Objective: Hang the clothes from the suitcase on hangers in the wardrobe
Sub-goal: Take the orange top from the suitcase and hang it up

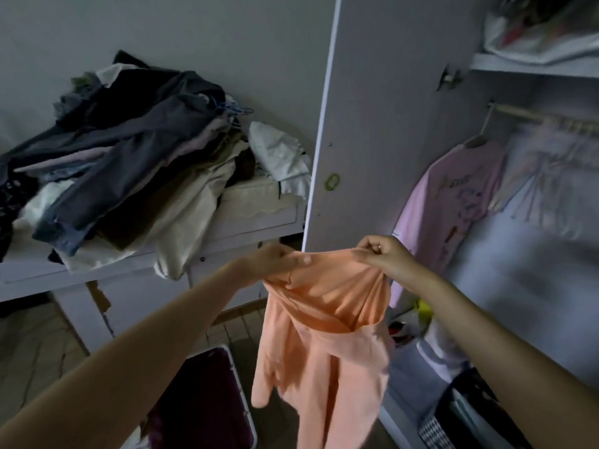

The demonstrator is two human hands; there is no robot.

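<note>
Both hands raised in front of the wardrobe (382, 124), holding one orange top (321, 338) between them. Left hand (278, 259): fingers curled, pinching the top's upper edge at its left end. Right hand (384, 254): thumb and fingers pinching the same edge at its right end. Edge stretched taut between the two grips; rest of garment hangs free below, bunched and folded, clear of the floor.

Top sits in front of the open wardrobe door's lower edge, just left of the interior. Not on a hanger.

Inside wardrobe: rail (544, 118) runs across upper right. Pink shirt (453, 202) hangs from it on a hanger (476, 140); pale garments (551, 176) hang further right, blurred. Shelf (531, 64) above rail carries a bag, contents unclear. Wardrobe bottom holds mixed items, too dark to ID.

Suitcase (207, 393) open on floor, bottom centre, below left forearm; dark red lining or fabric showing.

Left bkgd: white table (129, 267) with large pile of clothes (129, 163), mostly dark and beige, some draped over the front edge. Blue hangers (233, 109) lie on top of pile.
</note>
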